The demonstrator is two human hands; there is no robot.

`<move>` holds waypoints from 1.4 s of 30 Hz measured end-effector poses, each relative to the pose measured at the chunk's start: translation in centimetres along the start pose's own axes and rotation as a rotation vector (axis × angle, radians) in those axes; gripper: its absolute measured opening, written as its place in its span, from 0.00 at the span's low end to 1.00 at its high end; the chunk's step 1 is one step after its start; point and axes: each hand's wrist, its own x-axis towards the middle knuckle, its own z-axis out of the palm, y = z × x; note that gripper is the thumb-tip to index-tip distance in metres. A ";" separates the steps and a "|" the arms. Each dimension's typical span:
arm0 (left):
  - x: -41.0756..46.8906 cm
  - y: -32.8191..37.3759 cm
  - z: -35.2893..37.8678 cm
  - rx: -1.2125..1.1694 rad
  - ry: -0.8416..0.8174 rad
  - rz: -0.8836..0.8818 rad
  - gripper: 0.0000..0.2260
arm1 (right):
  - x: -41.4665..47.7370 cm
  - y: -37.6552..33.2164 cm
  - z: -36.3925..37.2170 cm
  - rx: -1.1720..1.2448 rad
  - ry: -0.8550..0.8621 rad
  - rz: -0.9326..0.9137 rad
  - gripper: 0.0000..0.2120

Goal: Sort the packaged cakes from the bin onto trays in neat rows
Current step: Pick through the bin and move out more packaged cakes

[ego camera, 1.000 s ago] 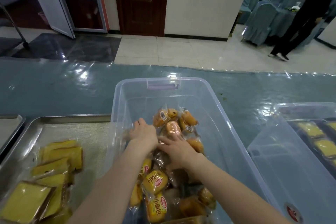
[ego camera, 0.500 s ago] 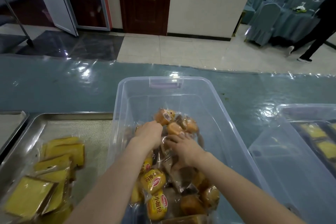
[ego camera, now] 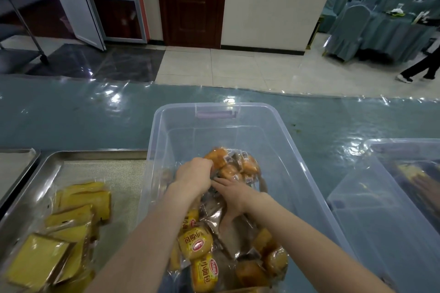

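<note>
- My left hand point(ego camera: 194, 177) is curled tight and grips the wrappers of a clump of orange cakes point(ego camera: 229, 165) at the far end of the pile in the bin point(ego camera: 214, 107).
- My right hand point(ego camera: 232, 191) lies just beside it. Its fingers are fairly straight and pressed flat on loose wrappers, and it holds nothing that I can see.
- I seem to have several packs by their slick film alone, so one could slide out and drop back. Squeezing harder could crush the soft cake.
- On the way left, a dangling pack could catch the bin's wall and fall onto the table point(ego camera: 71, 114).
- The yellow cakes point(ego camera: 81, 200) on the tray point(ego camera: 95, 153) lie overlapping, not in rows. Dropping a handful there would worsen the heap.
- The yellow packs point(ego camera: 195, 244) near me read 小面包 beside a red oval logo, whose lettering is too small to read.
- The small white labels on the orange cakes are illegible.
</note>
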 end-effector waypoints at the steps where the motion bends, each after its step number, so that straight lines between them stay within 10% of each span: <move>1: 0.1 0.0 0.0 -0.007 0.007 -0.004 0.12 | 0.5 0.0 -0.3 -0.021 -0.063 0.018 0.59; 10: 0.3 -0.2 0.3 0.010 -0.015 0.027 0.15 | 0.9 0.0 0.0 0.059 -0.087 -0.022 0.43; 19: 0.5 -0.3 0.8 -0.043 -0.018 0.110 0.09 | -2.8 -0.4 -1.9 0.125 -0.265 -0.001 0.47; 24: -0.2 0.4 -0.3 -0.320 -0.074 0.130 0.19 | -7.7 -0.3 -2.7 0.027 0.205 0.051 0.39; 29: -3.4 1.6 -2.5 -0.658 -0.244 0.328 0.33 | -12.1 0.8 -4.5 0.706 0.629 0.203 0.33; 33: -5.5 1.6 -3.1 -0.309 -0.023 0.465 0.51 | -14.2 -1.4 -5.7 0.938 0.802 0.172 0.34; 42: -14.2 -5.7 -6.2 -0.596 0.564 0.214 0.39 | -13.7 -10.6 -10.1 0.713 0.669 -0.272 0.46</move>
